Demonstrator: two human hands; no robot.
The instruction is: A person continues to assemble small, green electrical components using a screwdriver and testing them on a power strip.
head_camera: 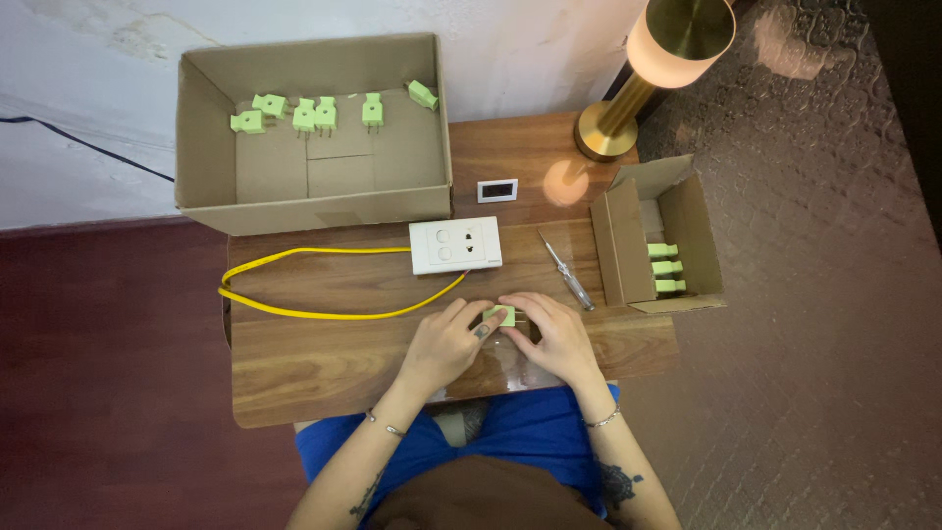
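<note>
Both hands meet over the front of a small wooden table (314,368). My left hand (446,339) and my right hand (554,329) pinch one light green plug (501,315) between their fingertips, just above the tabletop. Beyond them lies a white socket block (455,244) with a yellow cable (294,285) looping off to the left. A screwdriver (567,272) with a clear handle lies just right of the socket block.
A large open cardboard box (211,147) at the back left holds several green plugs (314,113). A small cardboard box (692,231) at the right holds three more. A white switch plate (497,189) and a brass lamp (628,93) stand at the back.
</note>
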